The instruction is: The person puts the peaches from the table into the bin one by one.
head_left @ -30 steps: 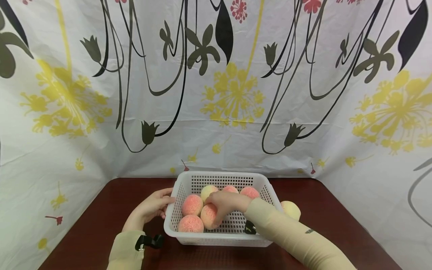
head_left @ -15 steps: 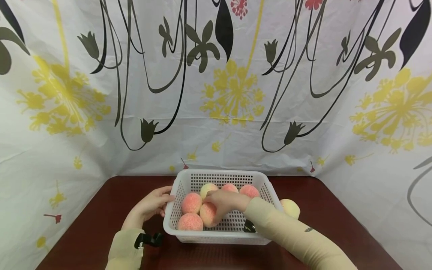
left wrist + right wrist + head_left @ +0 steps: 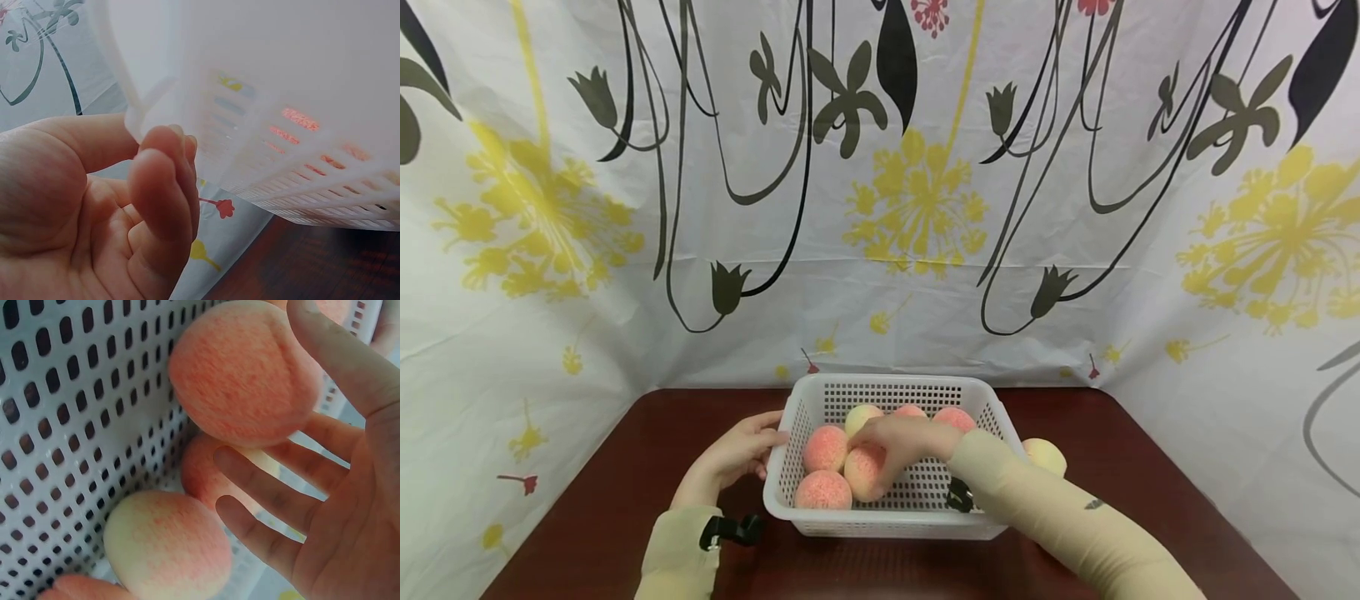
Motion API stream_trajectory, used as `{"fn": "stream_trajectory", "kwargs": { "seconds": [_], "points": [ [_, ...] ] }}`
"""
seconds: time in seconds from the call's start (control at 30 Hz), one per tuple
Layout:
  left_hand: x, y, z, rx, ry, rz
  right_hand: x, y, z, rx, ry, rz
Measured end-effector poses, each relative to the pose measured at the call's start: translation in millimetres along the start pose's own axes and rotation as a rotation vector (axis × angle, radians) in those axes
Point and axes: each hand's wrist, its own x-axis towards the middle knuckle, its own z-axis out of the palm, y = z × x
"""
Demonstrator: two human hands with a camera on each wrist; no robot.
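A white plastic basket (image 3: 895, 522) with a slotted wall stands on the table, peaches inside it. At its left end my left hand (image 3: 737, 457) grips the rim between thumb and fingers; the left wrist view shows the fingertips (image 3: 153, 181) right at the rim. Reaching in from the right, my right hand (image 3: 898, 442) holds a pink peach (image 3: 861, 473) low in the basket. In the right wrist view, thumb and fingers lie around this peach (image 3: 247, 372). Two more pink peaches (image 3: 823, 492) sit left of it, and a yellowish peach (image 3: 862, 417) lies behind.
Two pink peaches (image 3: 953, 418) lie along the basket's back wall. Outside, against its right end, a pale yellow peach (image 3: 1047, 456) is partly covered by my right sleeve (image 3: 1045, 508). The dark red table (image 3: 700, 408) meets a flower-patterned curtain (image 3: 880, 333) at the back and sides.
The whole head view has slid slightly upward. Both hands keep their holds on the basket and the peach, with hardly any shift.
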Motion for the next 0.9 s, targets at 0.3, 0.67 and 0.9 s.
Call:
{"fn": "stream_trajectory", "kwargs": {
  "seconds": [0.3, 0.67, 0.9],
  "points": [
    [2.4, -0.2, 0.5, 0.006, 0.009, -0.019, -38, 19, -44, 0.106, 0.092, 0.088],
    [0.6, -4.7, 0.7, 0.003, -0.006, -0.012, -125, 80, -100, 0.088, 0.222, 0.269],
    [4.8, -4.9, -0.8, 0.000, -0.013, -0.002, -167, 124, -78, 0.085, 0.221, 0.350]
  ]
}}
